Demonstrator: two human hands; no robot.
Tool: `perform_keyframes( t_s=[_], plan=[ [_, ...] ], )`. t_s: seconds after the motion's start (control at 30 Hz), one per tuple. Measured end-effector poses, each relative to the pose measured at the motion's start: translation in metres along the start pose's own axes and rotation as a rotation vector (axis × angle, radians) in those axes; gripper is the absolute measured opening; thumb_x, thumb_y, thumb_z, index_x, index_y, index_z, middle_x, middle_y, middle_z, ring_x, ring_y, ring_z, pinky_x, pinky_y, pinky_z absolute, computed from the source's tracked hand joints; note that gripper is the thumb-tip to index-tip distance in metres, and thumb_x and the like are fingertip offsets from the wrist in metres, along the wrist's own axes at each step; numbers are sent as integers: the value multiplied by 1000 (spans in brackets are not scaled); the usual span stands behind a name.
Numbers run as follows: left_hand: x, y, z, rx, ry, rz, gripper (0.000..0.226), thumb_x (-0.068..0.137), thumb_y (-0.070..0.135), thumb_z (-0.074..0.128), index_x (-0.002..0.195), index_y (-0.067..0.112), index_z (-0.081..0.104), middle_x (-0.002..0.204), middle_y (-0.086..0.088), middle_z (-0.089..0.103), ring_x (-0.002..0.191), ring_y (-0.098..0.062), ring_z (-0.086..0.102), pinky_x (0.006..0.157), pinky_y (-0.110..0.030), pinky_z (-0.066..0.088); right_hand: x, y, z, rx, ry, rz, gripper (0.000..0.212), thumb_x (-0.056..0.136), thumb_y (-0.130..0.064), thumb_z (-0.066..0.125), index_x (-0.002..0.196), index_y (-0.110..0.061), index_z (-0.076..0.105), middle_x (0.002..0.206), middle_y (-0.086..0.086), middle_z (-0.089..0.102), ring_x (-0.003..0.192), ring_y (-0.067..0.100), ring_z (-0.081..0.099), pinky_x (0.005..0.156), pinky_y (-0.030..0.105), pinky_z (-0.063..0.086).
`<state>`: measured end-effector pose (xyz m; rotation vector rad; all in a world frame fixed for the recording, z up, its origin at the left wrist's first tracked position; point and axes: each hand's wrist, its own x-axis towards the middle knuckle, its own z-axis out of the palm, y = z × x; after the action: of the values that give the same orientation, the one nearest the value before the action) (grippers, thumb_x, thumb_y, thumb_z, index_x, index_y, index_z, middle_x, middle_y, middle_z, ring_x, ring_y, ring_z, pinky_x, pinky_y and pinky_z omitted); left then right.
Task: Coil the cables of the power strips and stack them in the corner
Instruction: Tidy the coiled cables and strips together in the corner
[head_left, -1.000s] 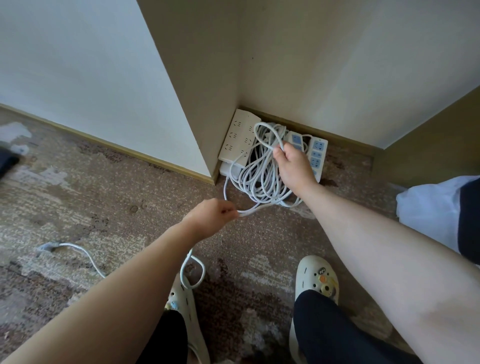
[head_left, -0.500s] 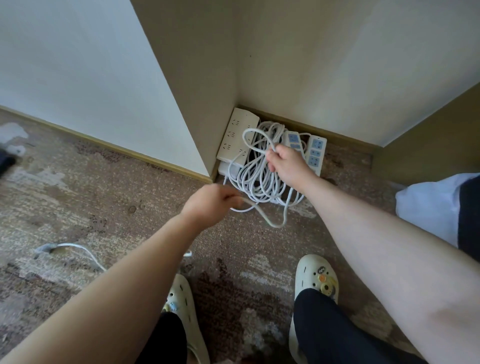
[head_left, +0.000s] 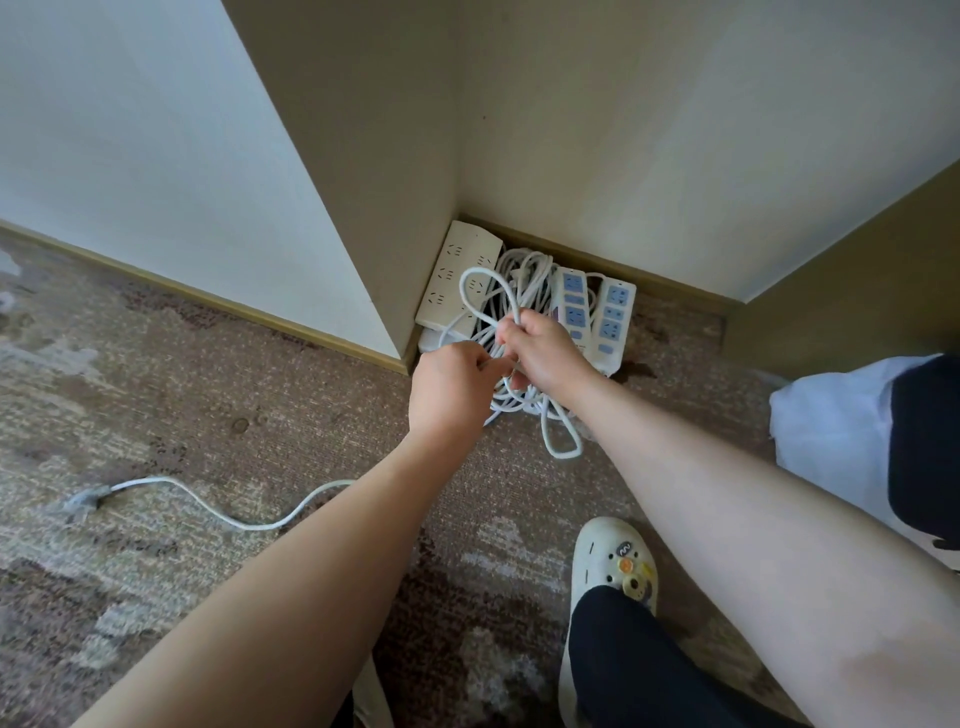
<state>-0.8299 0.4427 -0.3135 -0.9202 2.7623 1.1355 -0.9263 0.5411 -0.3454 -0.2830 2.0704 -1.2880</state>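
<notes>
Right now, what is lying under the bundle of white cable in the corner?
Under the cable bundle two power strips with blue sockets show at its right, and a cream strip leans at its left. What lies beneath its middle is hidden by loops and both hands.

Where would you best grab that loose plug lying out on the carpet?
Judging by its pose, take the cable just behind the plug, coming from above. The plug lies flat on the carpet, and that stretch of cable lies free. The left hand is nearer, though it now pinches cable at the coil.
</notes>
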Motion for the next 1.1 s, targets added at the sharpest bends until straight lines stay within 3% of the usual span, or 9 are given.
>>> perform_keyframes(
  t_s=[0.1, 0.2, 0.4, 0.53, 0.7, 0.83, 0.9, 1.0, 1.1],
  plan=[
    [1, 2, 0, 5, 3, -14, 40, 85, 37, 70, 65, 4, 60, 54, -6, 57, 44, -17, 40, 43, -30, 34, 1, 3, 1, -28, 57, -8, 24, 105, -25, 44, 86, -15, 56, 66, 4, 52, 44, 11, 49, 44, 27, 44],
    [3, 4, 0, -48, -43, -12, 35, 85, 35, 70, 71, 3, 65, 62, -11, 64, 49, -19, 49, 49, -37, 45, 4, 9, 1, -135, 68, -41, 30, 104, -34, 44, 85, -16, 57, 64, 0, 48, 54, 14, 47, 55, 29, 40],
    [16, -23, -29, 12, -252, 13, 15, 89, 31, 65, 82, 20, 69, 64, 3, 64, 55, -12, 54, 48, -22, 38, 8, 14, -14, -214, 80, -43, 45, 104, -51, 38, 90, -16, 62, 74, 10, 57, 65, 23, 52, 64, 43, 50],
    [22, -51, -48, -74, -89, -114, 20, 89, 36, 66, 79, 20, 71, 45, 11, 49, 38, -1, 40, 38, -15, 28, 1, 12, -12, -320, -38, -65, 69, 92, -73, 32, 113, -17, 66, 83, 12, 64, 69, 25, 60, 66, 43, 51],
    [29, -34, -44, -137, 58, -145, 21, 90, 36, 62, 74, 23, 64, 52, 10, 52, 47, -5, 46, 41, -20, 30, -5, 5, -4, -328, -85, -132, 88, 80, -80, 35, 105, 0, 62, 74, 9, 50, 65, 22, 48, 63, 36, 36],
    [24, -39, -39, -114, 11, -111, 26, 91, 35, 60, 74, 16, 64, 51, 8, 49, 46, -9, 43, 42, -22, 31, -7, 13, -12, -374, -35, -122, 55, 95, -64, 44, 71, -14, 45, 60, -2, 35, 52, 14, 35, 56, 34, 27],
    [20, -50, -39, -153, -41, -109, 26, 93, 34, 57, 78, 15, 65, 52, 7, 49, 48, -11, 44, 45, -23, 34, -8, 17, -18, -378, 20, -95, 52, 97, -62, 46, 67, -19, 40, 55, -7, 33, 47, 12, 32, 53, 32, 26],
    [14, -72, -46, -290, -104, -107, 22, 95, 32, 55, 78, 23, 65, 58, 4, 52, 53, -14, 45, 51, -28, 38, -7, 22, -31, -382, 104, -59, 56, 97, -64, 41, 75, -14, 56, 54, -7, 35, 43, 9, 34, 49, 29, 27],
    [3, -106, -59, -272, -96, -161, 22, 98, 30, 51, 84, 26, 68, 64, 2, 53, 56, -14, 44, 51, -27, 35, -5, 23, -44, -386, 225, -39, 55, 99, -61, 39, 67, -17, 44, 54, -5, 34, 47, 16, 36, 52, 30, 26]
  ],
)
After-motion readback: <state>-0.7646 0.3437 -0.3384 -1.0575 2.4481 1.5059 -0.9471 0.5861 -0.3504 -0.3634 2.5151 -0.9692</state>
